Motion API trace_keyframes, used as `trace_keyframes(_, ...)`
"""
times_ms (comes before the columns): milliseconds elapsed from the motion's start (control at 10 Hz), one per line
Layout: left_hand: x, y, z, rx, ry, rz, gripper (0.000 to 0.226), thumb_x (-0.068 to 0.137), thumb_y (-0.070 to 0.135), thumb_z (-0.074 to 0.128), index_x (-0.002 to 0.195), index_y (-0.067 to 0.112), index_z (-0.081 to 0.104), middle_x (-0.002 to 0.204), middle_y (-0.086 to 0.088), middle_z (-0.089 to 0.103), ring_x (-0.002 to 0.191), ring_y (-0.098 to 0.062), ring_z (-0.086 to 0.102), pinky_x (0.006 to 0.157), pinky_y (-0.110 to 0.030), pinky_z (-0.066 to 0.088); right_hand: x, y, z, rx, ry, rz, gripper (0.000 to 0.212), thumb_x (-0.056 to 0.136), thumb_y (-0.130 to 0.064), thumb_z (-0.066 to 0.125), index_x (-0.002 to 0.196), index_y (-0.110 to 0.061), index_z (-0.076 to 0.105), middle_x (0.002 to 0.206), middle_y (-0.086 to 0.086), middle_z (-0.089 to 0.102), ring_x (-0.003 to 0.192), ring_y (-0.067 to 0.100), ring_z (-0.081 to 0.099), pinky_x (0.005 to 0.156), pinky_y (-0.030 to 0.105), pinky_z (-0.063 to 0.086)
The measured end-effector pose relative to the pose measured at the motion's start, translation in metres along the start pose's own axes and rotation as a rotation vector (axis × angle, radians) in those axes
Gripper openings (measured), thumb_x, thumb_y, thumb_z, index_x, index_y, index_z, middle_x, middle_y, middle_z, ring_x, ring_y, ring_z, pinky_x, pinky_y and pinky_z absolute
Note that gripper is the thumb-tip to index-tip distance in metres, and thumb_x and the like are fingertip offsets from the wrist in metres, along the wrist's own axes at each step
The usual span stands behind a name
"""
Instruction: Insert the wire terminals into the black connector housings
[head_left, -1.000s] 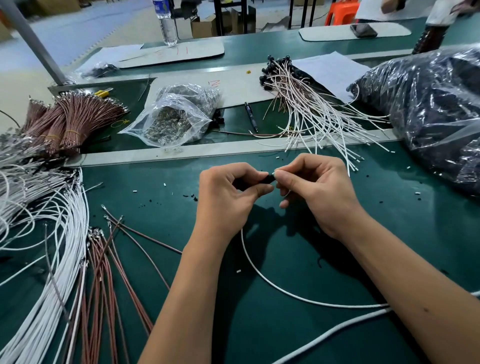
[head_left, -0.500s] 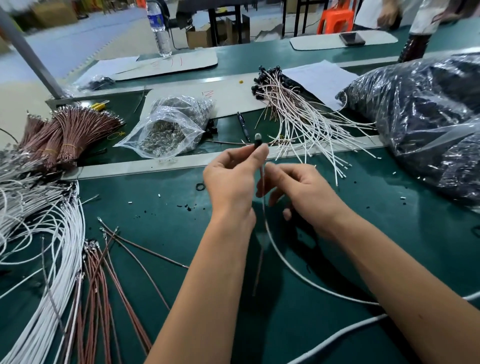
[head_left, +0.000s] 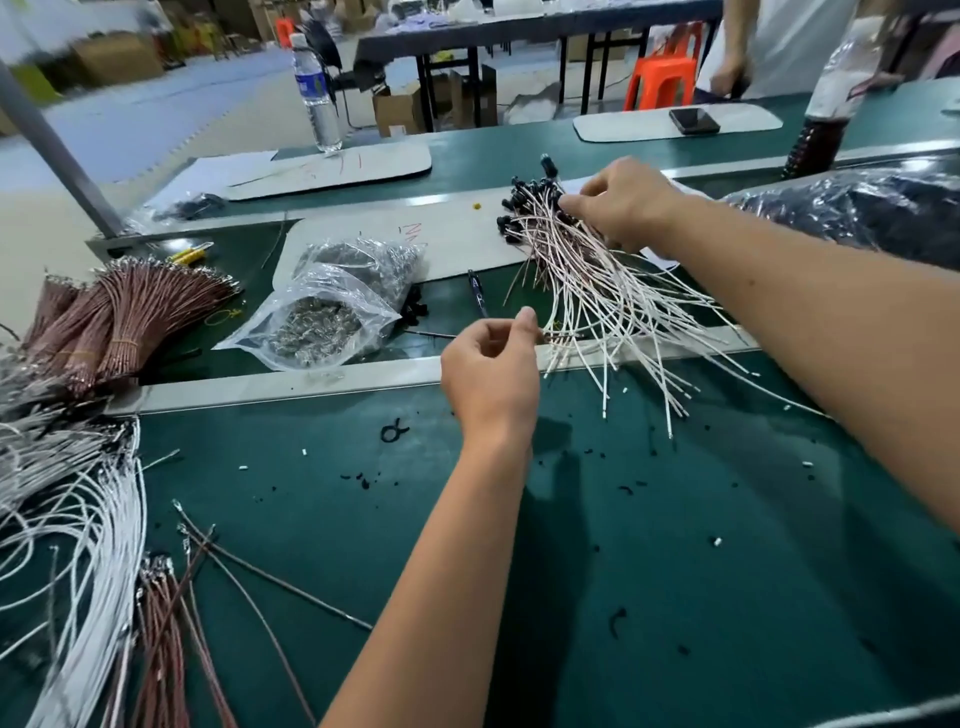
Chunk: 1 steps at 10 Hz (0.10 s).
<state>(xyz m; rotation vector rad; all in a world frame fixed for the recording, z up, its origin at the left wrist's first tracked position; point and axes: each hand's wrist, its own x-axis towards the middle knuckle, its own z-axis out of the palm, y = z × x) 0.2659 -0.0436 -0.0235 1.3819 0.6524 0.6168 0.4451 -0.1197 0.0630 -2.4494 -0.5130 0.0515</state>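
Lying nearest: loose brown wires (head_left: 171, 634) are seen on the green mat (head_left: 675, 571) at lower left, beside a large sheaf of white wires (head_left: 78, 545) fanned along the left edge.
Mat debris: small black and white scraps are scattered over the mat, and a small black clip (head_left: 394, 431) lies just ahead of the left forearm.
Left hand: the left hand (head_left: 491, 374) is held above the mat near the pale rail (head_left: 311, 382), fingers curled loosely with thumb and forefinger drawn together – whether a thin wire is pinched there cannot be told.
Finished pile: a heap of white wires with black connector housings (head_left: 530, 200) at their far ends is spread across the rail, the free ends (head_left: 649, 364) trailing onto the mat.
Right hand: the right hand (head_left: 621, 205) is reached out over the far end of that heap, fingers bent down among the wires by the housings; what they close on is hidden, so the grip cannot be told.
Single housing: one black housing (head_left: 549, 165) is seen standing up just left of the right hand, blurred.
Middle strip: a clear bag of metal terminals (head_left: 322, 317) is laid beyond the rail, with a dark pen (head_left: 478, 292) beside it and tied bundles of brown wires (head_left: 135, 312) to the left.
Right side: a big dark plastic bag (head_left: 857, 213) is partly seen behind the right forearm.
Farther back: a water bottle (head_left: 317, 98) is stood on a pale board (head_left: 337, 166), and a phone (head_left: 693, 120) is laid on another board – an orange stool (head_left: 660, 78) is seen behind.
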Motion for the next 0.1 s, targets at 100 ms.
trace_keyframes(100, 0.0011, -0.0065, -0.0082, 0.059, 0.001, 0.061, 0.023, 0.093, 0.031, 0.071, 0.077, 0.015, 0.073, 0.078, -0.004, 0.075, 0.073, -0.018, 0.068, 0.072, -0.033, 0.055, -0.0042, 0.002, -0.0132, 0.122, 0.183, -0.091, 0.047, 0.096, -0.041, 0.069, 0.13, -0.009, 0.065, 0.12, 0.013, 0.07, 0.097, 0.026, 0.07, 0.083, 0.039, 0.057)
